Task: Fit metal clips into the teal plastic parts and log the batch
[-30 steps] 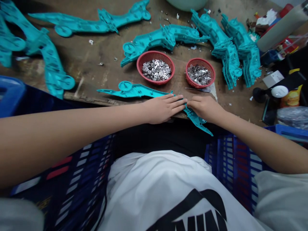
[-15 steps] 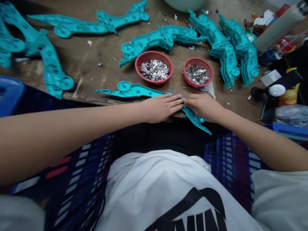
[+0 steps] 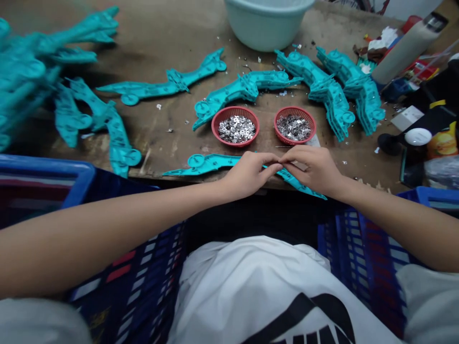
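Observation:
A long turquoise plastic part (image 3: 211,163) lies along the front edge of the table, its right end jutting past the edge. Over its middle, my left hand (image 3: 251,173) and my right hand (image 3: 311,167) meet at the fingertips. Both hands are closed in a pinch, thumbs against fingers. Whatever is between the fingertips is too small or too hidden to make out. Just behind the hands stand two red baskets, the left one (image 3: 214,130) and the right one (image 3: 313,134), each holding small silvery metal clips.
More turquoise parts (image 3: 229,93) lie across the table, with a blurred pile (image 3: 32,81) at the left. A pale green basin (image 3: 267,28) and a bottle (image 3: 405,50) stand at the back. Blue crates (image 3: 82,184) flank my lap. Metal bits are scattered around.
My left hand has gone from lying flat on the turquoise part to a pinch that meets my right fingertips. The camera view has shifted, showing more of the basin and the left pile.

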The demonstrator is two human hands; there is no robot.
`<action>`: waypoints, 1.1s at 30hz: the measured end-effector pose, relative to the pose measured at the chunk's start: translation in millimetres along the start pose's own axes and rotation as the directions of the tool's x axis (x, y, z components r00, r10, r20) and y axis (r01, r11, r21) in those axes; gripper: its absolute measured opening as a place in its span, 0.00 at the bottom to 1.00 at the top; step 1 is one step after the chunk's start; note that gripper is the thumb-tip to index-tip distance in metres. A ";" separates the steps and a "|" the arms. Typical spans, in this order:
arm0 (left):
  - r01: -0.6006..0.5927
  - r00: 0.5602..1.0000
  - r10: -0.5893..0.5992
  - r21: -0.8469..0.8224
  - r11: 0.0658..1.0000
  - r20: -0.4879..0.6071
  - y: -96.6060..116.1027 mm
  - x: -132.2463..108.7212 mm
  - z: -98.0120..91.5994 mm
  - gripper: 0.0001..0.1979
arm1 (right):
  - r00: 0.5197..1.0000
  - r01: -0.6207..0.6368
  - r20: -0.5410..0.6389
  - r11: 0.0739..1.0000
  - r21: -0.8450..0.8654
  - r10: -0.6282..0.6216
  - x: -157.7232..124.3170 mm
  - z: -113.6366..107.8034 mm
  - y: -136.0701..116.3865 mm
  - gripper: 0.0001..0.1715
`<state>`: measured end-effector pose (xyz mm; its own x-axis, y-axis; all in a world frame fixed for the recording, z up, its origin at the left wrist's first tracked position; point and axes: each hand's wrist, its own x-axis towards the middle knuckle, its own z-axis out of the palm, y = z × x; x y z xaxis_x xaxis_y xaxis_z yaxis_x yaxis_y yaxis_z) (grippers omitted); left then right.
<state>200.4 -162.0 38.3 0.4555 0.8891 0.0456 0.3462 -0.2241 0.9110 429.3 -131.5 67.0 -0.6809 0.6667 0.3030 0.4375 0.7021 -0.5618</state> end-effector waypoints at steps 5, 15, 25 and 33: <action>0.067 0.997 -0.071 -0.205 0.977 -0.009 7.9 -2.5 -1.9 0.15 | 0.997 -0.074 -0.030 0.996 -0.046 0.073 0.3 -1.3 -9.7 0.09; -0.259 0.951 0.284 0.195 0.946 -0.118 18.0 -13.8 -13.4 0.13 | 0.983 0.114 -0.141 0.993 -0.028 -0.117 0.6 -7.0 -13.4 0.09; -0.409 0.869 0.477 0.349 0.843 -0.134 17.2 -15.2 -12.8 0.12 | 0.986 0.138 -0.085 0.986 -0.097 -0.146 -2.9 -9.6 -12.0 0.10; -0.585 0.789 0.493 0.692 0.423 0.366 17.3 -8.4 -40.3 0.20 | 1.000 -0.009 0.024 0.996 0.083 0.007 3.9 -8.0 -20.4 0.04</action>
<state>169.5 -157.3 70.1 0.8305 0.4452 0.3349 0.4474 -0.8912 0.0751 422.4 -141.2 85.8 -0.6919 0.6654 0.2803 0.3931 0.6729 -0.6267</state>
